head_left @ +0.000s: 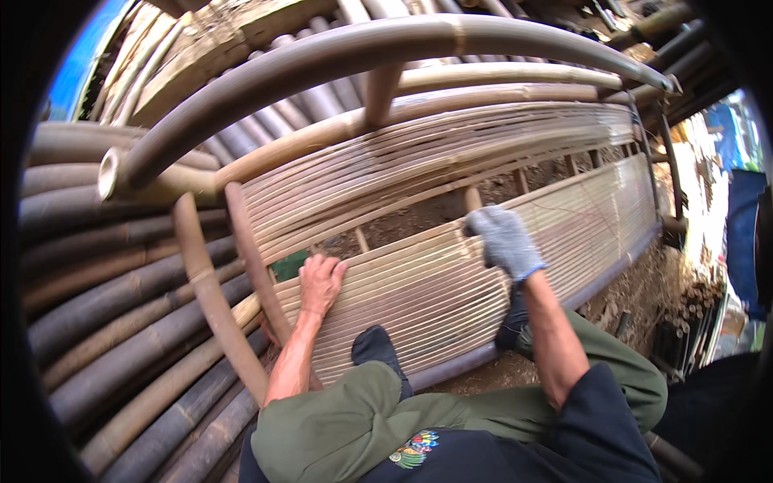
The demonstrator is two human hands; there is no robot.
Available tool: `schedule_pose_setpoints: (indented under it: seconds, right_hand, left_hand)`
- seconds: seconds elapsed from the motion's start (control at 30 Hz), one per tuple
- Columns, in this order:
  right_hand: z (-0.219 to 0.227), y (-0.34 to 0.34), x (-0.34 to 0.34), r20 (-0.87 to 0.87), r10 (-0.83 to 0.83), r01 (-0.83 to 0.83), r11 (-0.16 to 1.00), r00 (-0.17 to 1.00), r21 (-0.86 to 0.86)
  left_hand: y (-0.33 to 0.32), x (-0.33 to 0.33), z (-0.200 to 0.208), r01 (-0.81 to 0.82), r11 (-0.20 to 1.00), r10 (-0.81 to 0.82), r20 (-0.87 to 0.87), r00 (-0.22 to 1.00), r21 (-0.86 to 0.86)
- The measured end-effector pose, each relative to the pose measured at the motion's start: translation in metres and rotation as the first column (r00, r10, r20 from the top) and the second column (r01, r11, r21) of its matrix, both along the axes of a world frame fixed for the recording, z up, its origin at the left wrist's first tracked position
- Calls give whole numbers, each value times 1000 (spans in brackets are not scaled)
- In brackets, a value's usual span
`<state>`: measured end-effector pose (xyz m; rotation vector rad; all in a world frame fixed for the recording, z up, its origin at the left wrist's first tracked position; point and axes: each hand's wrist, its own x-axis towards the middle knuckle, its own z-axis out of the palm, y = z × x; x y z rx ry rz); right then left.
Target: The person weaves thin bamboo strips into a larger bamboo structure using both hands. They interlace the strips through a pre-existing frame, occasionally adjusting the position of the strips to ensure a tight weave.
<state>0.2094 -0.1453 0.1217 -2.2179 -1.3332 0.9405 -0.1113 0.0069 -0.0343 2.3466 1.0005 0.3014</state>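
A long bamboo bench lies before me, its seat made of many thin slats laid side by side. My left hand, bare, is at the left end of the seat. Its fingers bend over the outermost bamboo slat beside the gap. Farther right along that same edge is my right hand in a grey knitted glove. The gloved fingers are curled closed, and what they hold, if anything, is hidden. A dark-shod foot rests on the slats near me.
Thick bamboo poles are stacked at the left. A curved bamboo rail arches above the bench's far side. Short crosspieces span the gap between the slatted sections, with brown ground below. Blue cloth hangs at the far right.
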Motion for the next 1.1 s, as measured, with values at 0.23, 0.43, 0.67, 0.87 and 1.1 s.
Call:
schedule_pose_setpoints:
  seconds: [0.23,0.43,0.67,0.87,1.1]
  right_hand:
    - [170,22,24,-373,118,-107,993,921,50]
    - [202,-21,103,-242,-388,453,821,890,349]
    - [-1,-11,130,643,-168,146,985,747,87]
    - [-132,77,-63,545,332,-238,942,770,-237]
    - [-198,118,-64,133,869,-876,483,477,-11]
  left_hand:
    - [-1,28,60,329,940,-318,-118,941,87]
    - [-2,74,73,48,960,19,235,972,-276]
    - [36,6,27,-97,952,15,-273,962,-291]
    - [48,25,-27,28,867,-189,-276,942,-497]
    - [39,61,-57,0,751,-154,-174,973,-660]
